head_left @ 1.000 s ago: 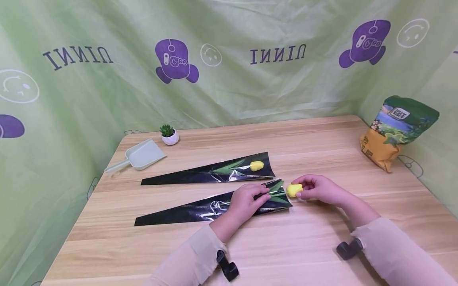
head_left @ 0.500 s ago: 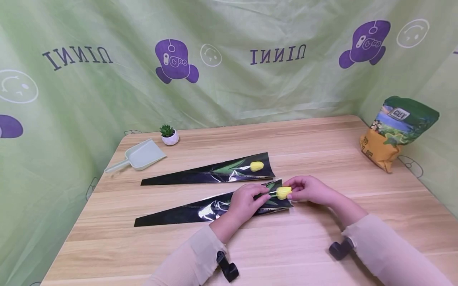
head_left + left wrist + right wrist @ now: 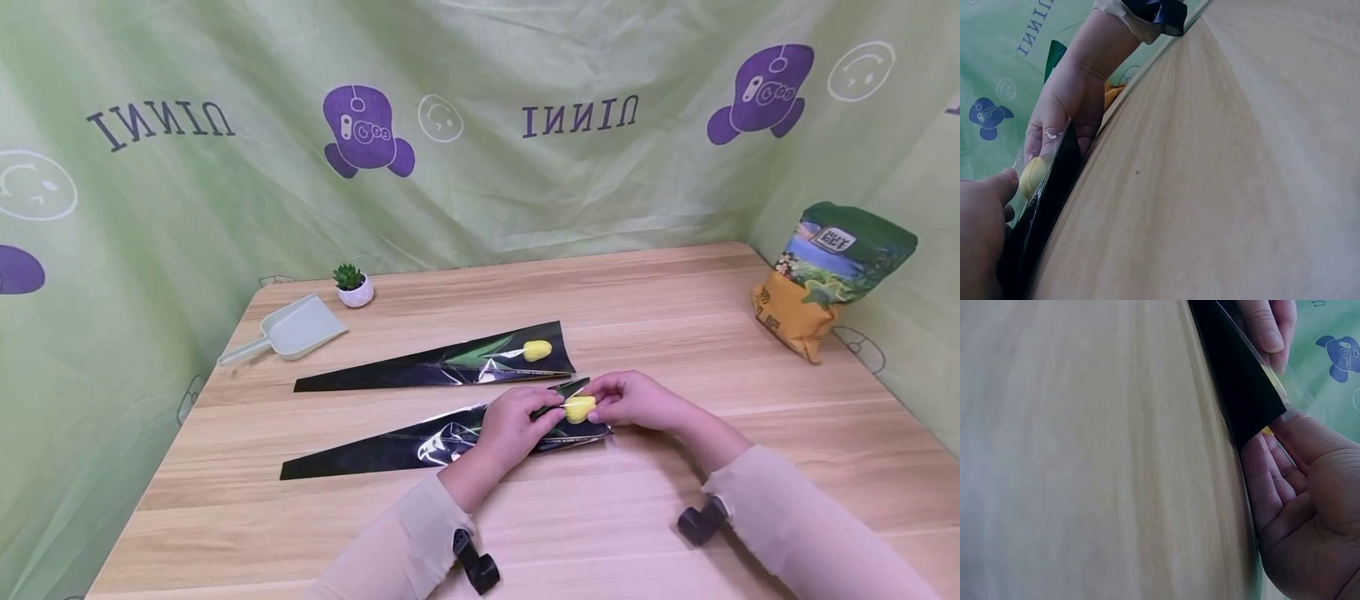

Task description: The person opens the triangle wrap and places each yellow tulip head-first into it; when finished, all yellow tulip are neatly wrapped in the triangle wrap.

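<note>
In the head view, a yellow artificial tulip (image 3: 580,409) lies mostly inside the mouth of the nearer black flower sleeve (image 3: 360,452), which has a clear front. My right hand (image 3: 637,404) pinches the tulip's bloom from the right, with fingertips inside the sleeve's mouth. Across the sleeve just left of the bloom, my left hand (image 3: 517,425) holds it between thumb and fingers. The left wrist view shows the bloom (image 3: 1034,178) behind clear film. In the right wrist view, the sleeve's dark back (image 3: 1241,381) hides most of the bloom.
Behind lies a second black sleeve (image 3: 397,375) with a yellow tulip (image 3: 537,350) inside. A pale dustpan (image 3: 303,327) and a potted succulent (image 3: 355,287) stand at the back left. A green and orange bag (image 3: 832,275) stands at the right edge, before a green curtain (image 3: 480,192).
My right hand has moved left, sliding the tulip's bloom from outside the sleeve's mouth to inside it. The left hand has stayed in place on the sleeve.
</note>
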Motion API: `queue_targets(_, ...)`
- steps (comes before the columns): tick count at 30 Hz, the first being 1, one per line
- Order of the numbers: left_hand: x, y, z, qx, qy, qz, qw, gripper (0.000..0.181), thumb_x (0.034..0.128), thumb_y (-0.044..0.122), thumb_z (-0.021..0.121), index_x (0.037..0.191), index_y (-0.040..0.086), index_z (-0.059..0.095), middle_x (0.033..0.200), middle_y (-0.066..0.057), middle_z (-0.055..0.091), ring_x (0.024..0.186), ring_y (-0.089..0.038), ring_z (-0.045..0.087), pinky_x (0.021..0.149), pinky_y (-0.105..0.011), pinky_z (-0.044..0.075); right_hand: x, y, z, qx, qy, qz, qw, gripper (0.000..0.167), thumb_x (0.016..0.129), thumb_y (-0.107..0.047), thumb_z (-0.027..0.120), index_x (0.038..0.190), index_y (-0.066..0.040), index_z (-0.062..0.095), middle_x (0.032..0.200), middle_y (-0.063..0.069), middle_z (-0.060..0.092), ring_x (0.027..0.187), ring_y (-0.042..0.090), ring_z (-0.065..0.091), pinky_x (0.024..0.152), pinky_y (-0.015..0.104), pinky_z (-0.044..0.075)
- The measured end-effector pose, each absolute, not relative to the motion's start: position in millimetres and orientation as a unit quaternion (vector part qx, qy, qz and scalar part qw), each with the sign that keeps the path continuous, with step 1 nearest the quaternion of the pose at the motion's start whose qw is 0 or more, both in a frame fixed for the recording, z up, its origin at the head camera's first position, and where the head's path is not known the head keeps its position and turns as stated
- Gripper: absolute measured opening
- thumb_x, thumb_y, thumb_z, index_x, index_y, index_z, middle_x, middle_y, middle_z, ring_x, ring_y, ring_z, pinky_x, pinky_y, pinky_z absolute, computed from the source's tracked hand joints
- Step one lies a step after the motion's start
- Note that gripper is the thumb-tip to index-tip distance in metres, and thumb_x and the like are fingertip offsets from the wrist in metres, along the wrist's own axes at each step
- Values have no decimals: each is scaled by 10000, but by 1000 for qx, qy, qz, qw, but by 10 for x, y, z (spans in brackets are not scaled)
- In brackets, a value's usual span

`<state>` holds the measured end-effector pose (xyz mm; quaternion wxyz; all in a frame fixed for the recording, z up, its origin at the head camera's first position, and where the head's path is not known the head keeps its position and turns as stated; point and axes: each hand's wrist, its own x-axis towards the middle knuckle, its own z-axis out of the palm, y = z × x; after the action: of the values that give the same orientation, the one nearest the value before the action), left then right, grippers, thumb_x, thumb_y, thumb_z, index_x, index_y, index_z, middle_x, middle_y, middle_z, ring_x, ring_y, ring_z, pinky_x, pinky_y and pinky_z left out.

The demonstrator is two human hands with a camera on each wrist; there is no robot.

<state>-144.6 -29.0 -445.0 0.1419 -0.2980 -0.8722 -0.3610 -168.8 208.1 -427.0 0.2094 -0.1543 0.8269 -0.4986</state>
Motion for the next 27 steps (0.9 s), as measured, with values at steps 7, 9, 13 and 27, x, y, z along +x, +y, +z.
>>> queue_targets(7, -1442, -303, -4454, -303, -870, -358, 155, 210, 878, 261, 727, 1050, 151, 770, 1054, -9, 760, 1027, -147, 699, 922, -269, 548, -1703, 2021, -4269, -163, 823, -499, 218, 419, 837, -129, 760, 1182, 69, 630, 989, 115, 729, 867, 109, 673, 752, 190, 571)
queue_targets(9, -1444, -305, -4457, -304, -869, -359, 157, 213, 877, 261, 728, 1052, 146, 769, 1055, -11, 760, 1026, -149, 699, 924, -270, 547, -1700, 2009, -4272, -167, 817, -507, 220, 410, 841, -104, 750, 1179, 86, 620, 981, 106, 723, 854, 88, 671, 750, 187, 571)
queue_targets(13, -1449, -306, -4462, -304, -870, -358, 152, 224, 873, 259, 732, 1062, 143, 767, 1063, -15, 759, 1030, -150, 698, 928, -268, 544, -1690, 2002, -4257, -178, 819, -502, 212, 405, 838, -87, 746, 1173, 98, 614, 917, 50, 693, 798, 46, 637, 712, 177, 556)
queue_targets(27, -1463, -316, -4439, -291, -886, -342, 112, 243, 886, 287, 717, 1088, 158, 759, 1101, -8, 750, 1065, -149, 687, 950, -282, 533, -1708, 2174, -4149, -139, 826, -504, 209, 473, 840, -95, 737, 1247, 88, 582, 1103, 200, 674, 899, 118, 655, 759, 225, 594)
